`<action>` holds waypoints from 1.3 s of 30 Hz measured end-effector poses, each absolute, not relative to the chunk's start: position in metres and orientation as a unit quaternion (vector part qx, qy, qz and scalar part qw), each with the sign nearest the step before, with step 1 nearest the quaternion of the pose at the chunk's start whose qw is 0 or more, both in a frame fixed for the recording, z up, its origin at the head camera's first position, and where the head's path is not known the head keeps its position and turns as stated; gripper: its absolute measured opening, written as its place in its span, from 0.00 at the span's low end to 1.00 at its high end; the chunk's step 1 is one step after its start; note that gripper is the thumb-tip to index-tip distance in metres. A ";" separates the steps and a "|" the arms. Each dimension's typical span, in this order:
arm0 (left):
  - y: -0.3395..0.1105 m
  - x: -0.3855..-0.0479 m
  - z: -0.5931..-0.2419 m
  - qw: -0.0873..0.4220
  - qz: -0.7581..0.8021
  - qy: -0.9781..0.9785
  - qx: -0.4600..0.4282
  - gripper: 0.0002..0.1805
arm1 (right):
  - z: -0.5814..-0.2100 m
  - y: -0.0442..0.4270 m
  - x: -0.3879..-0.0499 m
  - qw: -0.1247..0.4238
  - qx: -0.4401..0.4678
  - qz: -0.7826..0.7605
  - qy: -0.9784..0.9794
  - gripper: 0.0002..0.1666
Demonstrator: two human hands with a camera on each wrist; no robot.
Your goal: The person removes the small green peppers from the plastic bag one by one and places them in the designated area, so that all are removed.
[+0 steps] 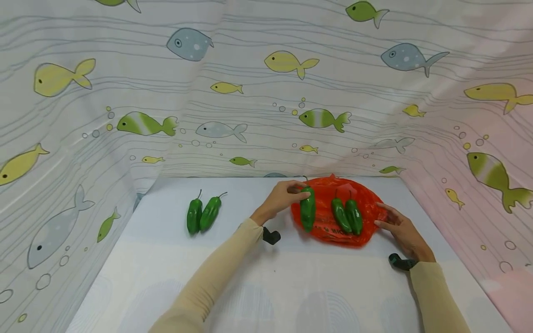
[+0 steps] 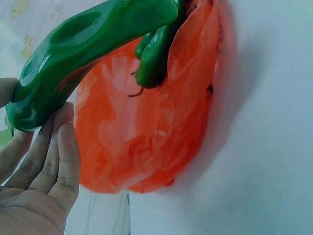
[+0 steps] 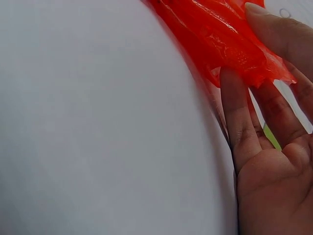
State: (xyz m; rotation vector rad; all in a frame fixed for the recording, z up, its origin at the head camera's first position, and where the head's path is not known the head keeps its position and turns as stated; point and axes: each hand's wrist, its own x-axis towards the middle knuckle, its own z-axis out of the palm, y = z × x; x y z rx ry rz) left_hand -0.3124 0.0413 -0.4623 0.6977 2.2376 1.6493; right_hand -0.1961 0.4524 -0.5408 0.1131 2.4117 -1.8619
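My left hand (image 1: 280,198) pinches a long green pepper (image 1: 307,212) near its stem end, so that it hangs tip down over the left part of a red plastic bag (image 1: 325,189). In the left wrist view the same pepper (image 2: 83,49) lies between thumb and fingers. Two more green peppers, a left one (image 1: 341,216) and a right one (image 1: 354,217), lie side by side on the spread bag. At the bag's right edge is my right hand (image 1: 403,231), its fingers fairly straight and touching the thin red plastic (image 3: 230,44).
On the left of the white table (image 1: 233,277) two further green peppers lie together, one upright in view (image 1: 194,217) and one slanted (image 1: 210,214). A fish-patterned curtain (image 1: 258,106) stands behind the table and along both sides.
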 end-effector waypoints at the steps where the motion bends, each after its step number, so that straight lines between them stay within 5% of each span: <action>1: 0.039 -0.312 -0.462 0.136 0.569 0.774 0.240 0.24 | -0.541 0.453 -0.196 0.046 0.035 -0.611 0.790 0.45; 39: -0.050 -0.315 -0.473 0.138 0.585 0.779 0.179 0.25 | -0.544 0.456 -0.194 0.041 0.008 -0.622 0.782 0.42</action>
